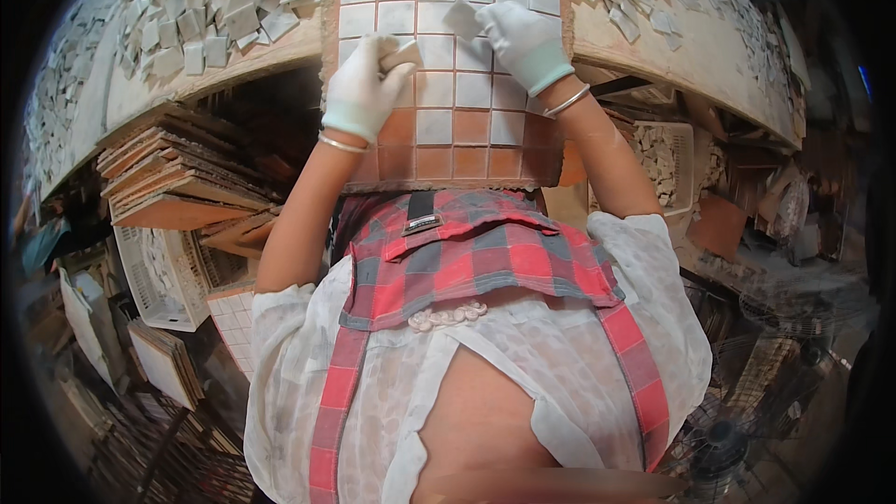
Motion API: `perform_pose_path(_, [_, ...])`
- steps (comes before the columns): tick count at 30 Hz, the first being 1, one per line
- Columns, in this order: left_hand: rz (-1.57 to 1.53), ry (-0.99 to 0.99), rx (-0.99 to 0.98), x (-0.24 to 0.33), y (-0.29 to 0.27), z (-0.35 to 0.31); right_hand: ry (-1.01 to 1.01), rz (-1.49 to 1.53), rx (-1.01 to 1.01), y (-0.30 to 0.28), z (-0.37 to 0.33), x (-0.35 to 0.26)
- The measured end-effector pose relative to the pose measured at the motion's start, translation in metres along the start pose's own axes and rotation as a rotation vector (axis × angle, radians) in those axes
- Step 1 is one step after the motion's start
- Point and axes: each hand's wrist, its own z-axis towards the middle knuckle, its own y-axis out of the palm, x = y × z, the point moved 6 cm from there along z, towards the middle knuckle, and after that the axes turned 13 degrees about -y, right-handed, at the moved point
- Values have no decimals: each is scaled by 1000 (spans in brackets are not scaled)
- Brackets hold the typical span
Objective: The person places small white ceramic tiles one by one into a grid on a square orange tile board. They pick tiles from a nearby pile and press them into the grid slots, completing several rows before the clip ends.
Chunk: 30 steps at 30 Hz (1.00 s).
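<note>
Two-handed work at a gridded board. The board (488, 164) overhangs the near edge of the surface (695, 82), its lower end close to the apron (485, 257), a position that presumably puts every row within easy reach. Thin ridges divide its red face into square cells and probably keep the set tiles (434, 126) aligned. Tiles fill much of the upper part; the lowest row shows bare red, and the row above alternates tile and bare cell.

The left hand (362, 89), gloved, has its grip narrowed on the left tile (405, 55), pinched between thumb and fingers over the board's left side. The right hand (525, 42) grips the right tile (461, 20) by one edge, leaving most of its face free; it stands askew to the grid, with a shadow beneath suggesting that it is clear of the cells. The gloves likely protect the skin from sharp edges.

Loose tiles (241, 14) lie heaped beyond and beside the board, apparently for short reaches. Further boards (173, 173) are stacked at lower left, above a crate (154, 275), seemingly out of the arms' way.
</note>
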Motion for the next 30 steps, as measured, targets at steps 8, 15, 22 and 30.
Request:
perform_pose_path(8, [-677,-404,-316,-10,20,-23,599,869,-63,-17,-47,39])
perform_pose_path(15, [-759,-190,-328,12,50,33,193,300,62,-53,-108,-17])
perform_pose_path(22, [257,714,60,61,52,93,-475,-106,23,7,-141,-89])
perform_pose_path(30, [-672,518,-299,227,134,55,-134,-54,50,-10,-139,-73])
